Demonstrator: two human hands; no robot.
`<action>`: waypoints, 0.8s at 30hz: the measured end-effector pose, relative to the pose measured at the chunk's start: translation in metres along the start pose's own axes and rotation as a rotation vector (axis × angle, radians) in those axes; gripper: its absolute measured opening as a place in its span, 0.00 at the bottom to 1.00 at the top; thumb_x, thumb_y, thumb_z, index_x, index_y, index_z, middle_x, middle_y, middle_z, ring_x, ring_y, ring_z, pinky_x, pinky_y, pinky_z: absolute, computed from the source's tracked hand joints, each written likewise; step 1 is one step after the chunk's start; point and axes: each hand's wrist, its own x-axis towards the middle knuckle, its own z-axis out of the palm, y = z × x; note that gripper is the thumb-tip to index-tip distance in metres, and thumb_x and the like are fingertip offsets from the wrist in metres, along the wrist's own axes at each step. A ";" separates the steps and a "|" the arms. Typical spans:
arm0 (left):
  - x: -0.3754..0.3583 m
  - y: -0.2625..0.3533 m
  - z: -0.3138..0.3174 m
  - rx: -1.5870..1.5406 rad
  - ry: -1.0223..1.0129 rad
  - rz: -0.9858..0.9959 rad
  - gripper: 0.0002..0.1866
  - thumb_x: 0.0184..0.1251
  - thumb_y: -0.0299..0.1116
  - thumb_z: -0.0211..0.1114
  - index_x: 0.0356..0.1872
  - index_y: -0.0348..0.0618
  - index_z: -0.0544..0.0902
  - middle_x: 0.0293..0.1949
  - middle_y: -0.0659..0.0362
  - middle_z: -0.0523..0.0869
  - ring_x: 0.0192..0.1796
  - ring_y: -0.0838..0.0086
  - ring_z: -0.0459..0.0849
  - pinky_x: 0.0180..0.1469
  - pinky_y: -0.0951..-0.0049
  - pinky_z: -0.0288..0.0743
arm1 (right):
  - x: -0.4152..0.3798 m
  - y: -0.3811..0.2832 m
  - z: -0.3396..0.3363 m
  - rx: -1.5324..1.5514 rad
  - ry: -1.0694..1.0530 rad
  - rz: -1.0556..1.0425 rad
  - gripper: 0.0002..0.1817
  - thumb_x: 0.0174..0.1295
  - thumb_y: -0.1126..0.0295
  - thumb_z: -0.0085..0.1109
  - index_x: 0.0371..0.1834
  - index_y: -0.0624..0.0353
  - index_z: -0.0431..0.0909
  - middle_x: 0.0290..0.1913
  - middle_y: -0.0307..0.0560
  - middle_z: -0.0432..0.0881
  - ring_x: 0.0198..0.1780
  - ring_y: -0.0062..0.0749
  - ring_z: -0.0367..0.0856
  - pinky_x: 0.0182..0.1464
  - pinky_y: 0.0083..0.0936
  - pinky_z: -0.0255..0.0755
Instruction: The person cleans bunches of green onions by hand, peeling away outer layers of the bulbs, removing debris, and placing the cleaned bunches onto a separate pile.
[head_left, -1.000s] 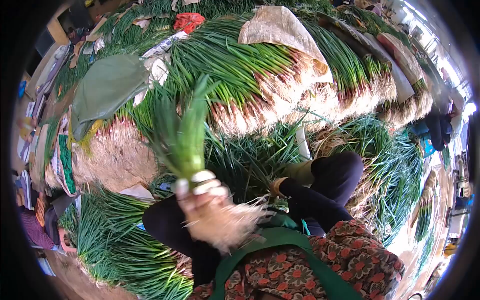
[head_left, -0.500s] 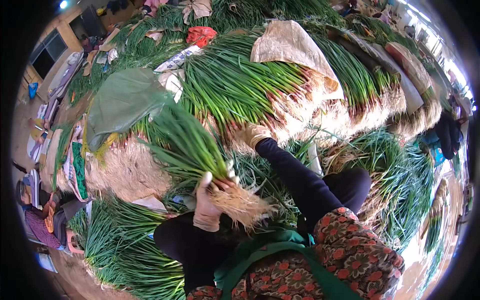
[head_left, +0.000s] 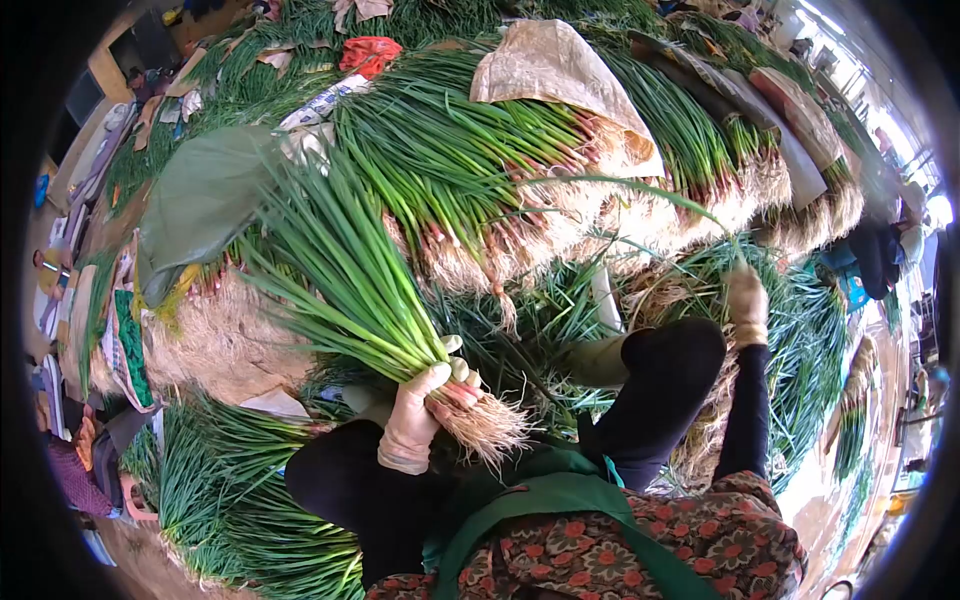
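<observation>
My left hand [head_left: 412, 415], in a pale glove, is wrapped round a bunch of green onions [head_left: 365, 295] just above the roots. Their green leaves fan up and left, and their stringy pale roots point down to the right. Out to the right is my right hand [head_left: 746, 300], also gloved and closed, slightly blurred. A single green onion [head_left: 655, 190] trails from it, its long leaf arching back to the left. Behind the bunch lies a big pile of green onions [head_left: 440, 150], reddish bases and roots facing me. One loose onion [head_left: 500, 290] hangs off its edge.
A grey-green sheet [head_left: 205, 205] and a beige sack [head_left: 565, 75] cover parts of the piles. More onions [head_left: 260, 500] lie at lower left, with loose greens [head_left: 790, 390] at right. A red bag [head_left: 370, 55] sits farther back. Another person [head_left: 90, 450] is at far left.
My right hand has left the root edge of the pile and swung right, pulling one onion along. My left hand keeps its bunch, now held more steadily. The view has shifted slightly.
</observation>
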 end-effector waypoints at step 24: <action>0.014 -0.012 -0.006 -0.212 0.085 0.057 0.26 0.67 0.40 0.55 0.58 0.29 0.70 0.49 0.49 0.79 0.54 0.58 0.77 0.65 0.58 0.66 | 0.060 -0.379 -0.077 2.120 -0.795 -0.237 0.15 0.66 0.68 0.55 0.53 0.64 0.75 0.49 0.43 0.80 0.50 0.29 0.76 0.53 0.24 0.69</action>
